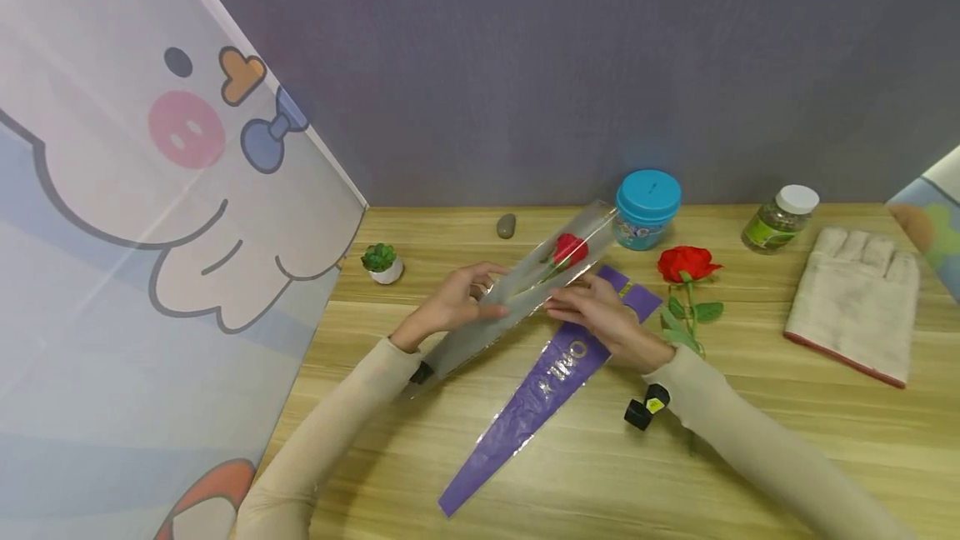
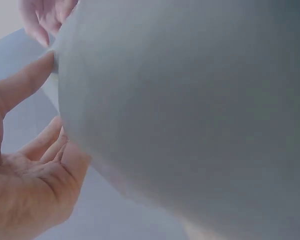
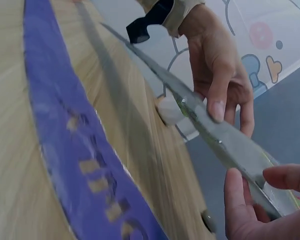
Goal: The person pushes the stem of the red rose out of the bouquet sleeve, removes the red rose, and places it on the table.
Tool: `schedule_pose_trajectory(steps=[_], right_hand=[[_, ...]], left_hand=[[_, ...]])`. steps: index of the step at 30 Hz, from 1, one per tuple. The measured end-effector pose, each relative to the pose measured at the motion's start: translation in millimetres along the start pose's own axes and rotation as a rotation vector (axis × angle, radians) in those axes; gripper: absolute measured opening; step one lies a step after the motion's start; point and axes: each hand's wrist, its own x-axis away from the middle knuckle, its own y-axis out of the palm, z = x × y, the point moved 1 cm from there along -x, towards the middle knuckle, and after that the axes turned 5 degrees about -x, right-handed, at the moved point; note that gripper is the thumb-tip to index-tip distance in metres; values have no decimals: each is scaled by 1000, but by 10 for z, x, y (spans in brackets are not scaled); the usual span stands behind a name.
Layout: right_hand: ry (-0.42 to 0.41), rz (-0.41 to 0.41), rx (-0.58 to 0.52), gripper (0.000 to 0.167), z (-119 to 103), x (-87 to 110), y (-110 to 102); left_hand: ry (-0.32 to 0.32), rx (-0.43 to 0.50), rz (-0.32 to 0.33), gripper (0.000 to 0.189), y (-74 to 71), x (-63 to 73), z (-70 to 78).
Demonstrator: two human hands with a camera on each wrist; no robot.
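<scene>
Pale sleeves (image 1: 352, 407) reach over a wooden table (image 1: 585, 482), where a purple wrapper (image 1: 517, 415) lies. Above it, the left hand (image 1: 459, 300) and right hand (image 1: 603, 319) each pinch a grey-and-clear wrapper (image 1: 517, 294), held aslant, a red rose (image 1: 572, 250) inside. Farther off sit a second rose (image 1: 686, 263), gloves (image 1: 855, 307), a jar (image 1: 778, 222) and a blue tub (image 1: 648, 207).

Grey wrapper (image 3: 235, 142) held up beside a purple wrapper (image 3: 72, 135)

The grey wrapper is pinched by the left hand (image 3: 219, 65), whose thumb is laid on top; its nearer end is held between the thumb and fingers of the right hand (image 3: 272, 220). A black device (image 3: 150, 22) is worn beside the left hand's pale cuff (image 3: 182, 11). The purple wrapper, marked with gold lettering (image 3: 96, 182), is spread on the tabletop (image 3: 137, 132). Beyond, a white pot (image 3: 169, 111) and a dark stone (image 3: 208, 220) are partly seen. A cartoon-printed panel (image 3: 245, 30) is met by a grey wall (image 3: 292, 115).
</scene>
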Motion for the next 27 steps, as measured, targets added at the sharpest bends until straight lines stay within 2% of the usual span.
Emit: schedule_pose_trajectory(steps=[4,9,13,22,27], right_hand=[[-45,28,50,53,-30,79,-74],[-90,72,77,59,-81,195,-137],[-130,91,101,59,-125,289,-189],[-196,131,115,59,-188,405,-294],[-229,155,80,56,-197,429,-328]], left_hand=[[33,54,-5,60,107,-23,120],[28,125,9,59,211,-38,227],[40,212,-6,59,297,-48,291],[60,358,-40,59,489,-88,429],[79,422,-45,59,584,-127,484]])
